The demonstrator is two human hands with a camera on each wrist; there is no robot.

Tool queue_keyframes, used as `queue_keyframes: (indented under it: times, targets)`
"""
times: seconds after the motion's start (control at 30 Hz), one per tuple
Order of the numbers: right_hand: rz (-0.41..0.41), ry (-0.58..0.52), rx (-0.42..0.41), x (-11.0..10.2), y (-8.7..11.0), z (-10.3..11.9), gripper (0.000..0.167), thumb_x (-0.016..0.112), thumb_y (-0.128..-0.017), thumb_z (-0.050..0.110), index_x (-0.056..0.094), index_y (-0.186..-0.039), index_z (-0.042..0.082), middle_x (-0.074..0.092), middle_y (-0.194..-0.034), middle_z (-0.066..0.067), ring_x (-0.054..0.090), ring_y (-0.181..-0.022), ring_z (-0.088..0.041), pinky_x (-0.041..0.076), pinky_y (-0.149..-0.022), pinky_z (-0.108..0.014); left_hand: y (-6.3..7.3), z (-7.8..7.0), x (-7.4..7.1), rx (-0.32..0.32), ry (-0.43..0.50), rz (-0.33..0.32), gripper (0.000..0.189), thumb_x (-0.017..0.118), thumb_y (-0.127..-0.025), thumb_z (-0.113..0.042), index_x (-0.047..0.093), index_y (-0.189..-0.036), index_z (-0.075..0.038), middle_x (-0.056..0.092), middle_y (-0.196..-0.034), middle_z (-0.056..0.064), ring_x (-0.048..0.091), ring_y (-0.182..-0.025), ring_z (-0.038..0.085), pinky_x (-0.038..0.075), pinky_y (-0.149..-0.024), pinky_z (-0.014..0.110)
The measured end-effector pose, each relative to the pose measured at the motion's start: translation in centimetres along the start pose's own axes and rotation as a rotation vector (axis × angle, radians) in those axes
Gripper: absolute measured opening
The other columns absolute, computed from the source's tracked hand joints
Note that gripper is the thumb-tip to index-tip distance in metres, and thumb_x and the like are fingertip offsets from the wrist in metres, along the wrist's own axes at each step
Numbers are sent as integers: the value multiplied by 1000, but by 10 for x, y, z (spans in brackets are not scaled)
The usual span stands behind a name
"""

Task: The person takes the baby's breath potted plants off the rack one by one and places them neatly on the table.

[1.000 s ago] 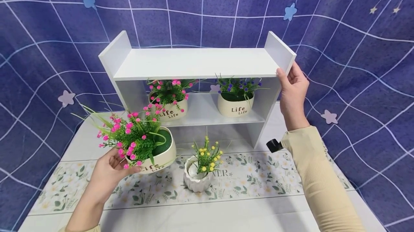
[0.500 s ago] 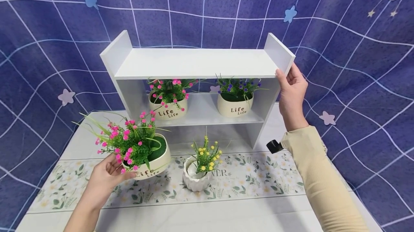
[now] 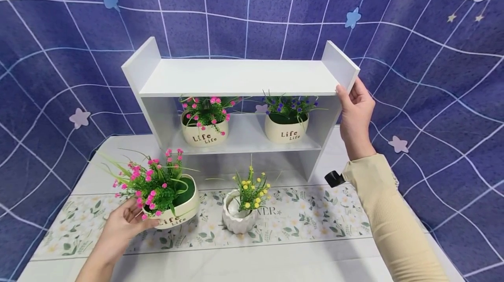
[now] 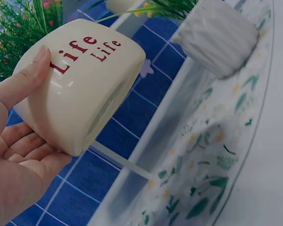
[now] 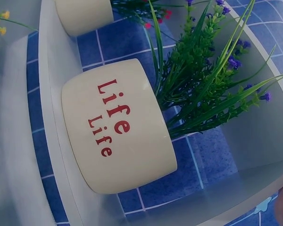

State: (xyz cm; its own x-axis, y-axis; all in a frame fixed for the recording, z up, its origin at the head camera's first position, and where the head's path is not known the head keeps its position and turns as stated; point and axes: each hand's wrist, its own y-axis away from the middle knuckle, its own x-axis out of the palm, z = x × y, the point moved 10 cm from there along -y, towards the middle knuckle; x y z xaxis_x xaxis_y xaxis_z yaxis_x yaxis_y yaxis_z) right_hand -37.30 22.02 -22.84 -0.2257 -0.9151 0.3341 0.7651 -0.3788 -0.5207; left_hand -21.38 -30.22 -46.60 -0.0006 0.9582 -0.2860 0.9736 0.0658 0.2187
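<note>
My left hand (image 3: 124, 225) holds a cream oval flowerpot (image 4: 82, 80) lettered "Life Life", planted with pink artificial flowers (image 3: 151, 183). In the left wrist view its thumb lies on the pot's front and the fingers curl around the end. The pot is tilted, raised over the left part of the table. My right hand (image 3: 357, 111) grips the right side panel (image 3: 340, 65) of a white two-tier shelf (image 3: 236, 76), thumb on the front edge. On the middle board stand another pink-flowered pot (image 3: 204, 135) and a blue-purple-flowered pot (image 5: 120, 127).
A small white ribbed pot (image 3: 239, 218) with yellow flowers stands on the floral runner (image 3: 315, 212) in front of the shelf. A white cloth covers the table (image 3: 236, 262). Behind hangs a blue curtain (image 3: 244, 33) with a grid pattern.
My left hand has moved the pink-flowered pot down and to the left, away from the shelf. The right hand keeps its grip on the shelf's side panel.
</note>
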Motion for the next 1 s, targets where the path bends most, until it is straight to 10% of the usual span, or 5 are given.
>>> queue_keyframes:
  times: [0.17, 1.0]
  targets:
    - [3, 6, -2, 0, 1, 1, 43, 62, -90, -3, 58, -132, 2, 60, -131, -22, 63, -111, -17, 52, -92, -20, -3, 3, 8, 19, 3, 36, 104, 72, -85, -8, -7, -151, 8, 1, -157, 34, 14, -142, 51, 33, -95, -1]
    - [11, -15, -1, 1, 1, 0, 43, 62, -89, -2, 58, -132, 1, 61, -131, -22, 63, -113, -17, 52, -92, -21, -17, 12, 51, 78, -21, 145, 98, 75, -80, -3, 8, -147, 18, 15, -153, 38, 20, -141, 49, 36, -96, 3]
